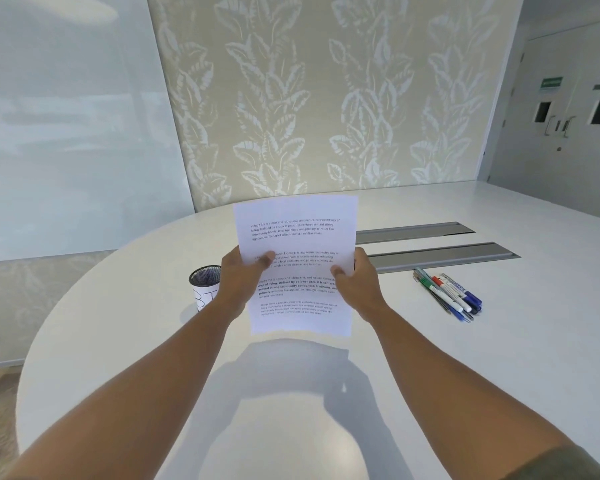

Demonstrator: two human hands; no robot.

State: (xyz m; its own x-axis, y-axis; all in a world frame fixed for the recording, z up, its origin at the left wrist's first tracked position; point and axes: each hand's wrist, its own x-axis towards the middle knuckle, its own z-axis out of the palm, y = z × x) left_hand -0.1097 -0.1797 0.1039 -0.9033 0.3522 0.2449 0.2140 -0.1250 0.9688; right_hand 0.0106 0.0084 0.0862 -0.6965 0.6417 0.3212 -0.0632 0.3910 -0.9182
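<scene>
A white sheet of paper (pixel 297 233) with several printed paragraphs is held upright above the white table (pixel 430 375), facing me. My left hand (pixel 241 278) pinches its left edge, thumb on the front over the text. My right hand (pixel 355 282) pinches the right edge the same way, thumb on the front. The fingers behind the sheet are hidden. The sheet's lower edge hangs just above the tabletop and casts a shadow with my arms.
A black mesh pen cup (pixel 205 284) with a white label stands left of my left hand. Several pens and markers (pixel 447 294) lie in a bunch to the right. Two grey cable trays (pixel 440 254) are set into the table behind them.
</scene>
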